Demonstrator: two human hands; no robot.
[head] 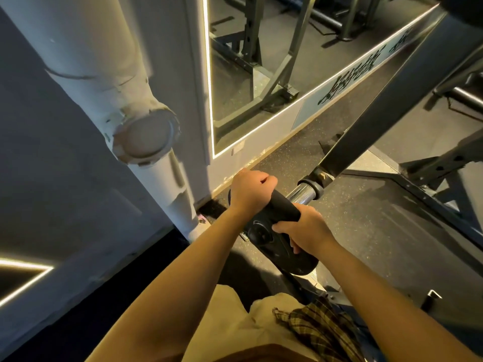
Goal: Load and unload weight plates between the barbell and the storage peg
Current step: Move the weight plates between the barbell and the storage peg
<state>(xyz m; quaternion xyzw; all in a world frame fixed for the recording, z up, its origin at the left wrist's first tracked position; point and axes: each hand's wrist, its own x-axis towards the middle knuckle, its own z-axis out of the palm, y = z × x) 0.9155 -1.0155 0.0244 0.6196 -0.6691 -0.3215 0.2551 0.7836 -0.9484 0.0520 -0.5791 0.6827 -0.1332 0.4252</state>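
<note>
Both hands, left hand (251,190) & right hand (300,229), curl tight round weight plate (277,231) rim near barbell sleeve (304,193); prob heavy, rigid, so grip opposite edges.

Both hands grip a round black rubber weight plate (277,231) seen edge-on: the left hand (251,192) curls over its upper rim, the right hand (303,231) clasps its near side. Just beyond it lies the chrome barbell sleeve (304,193), above speckled dark rubber flooring (366,231).
</note>
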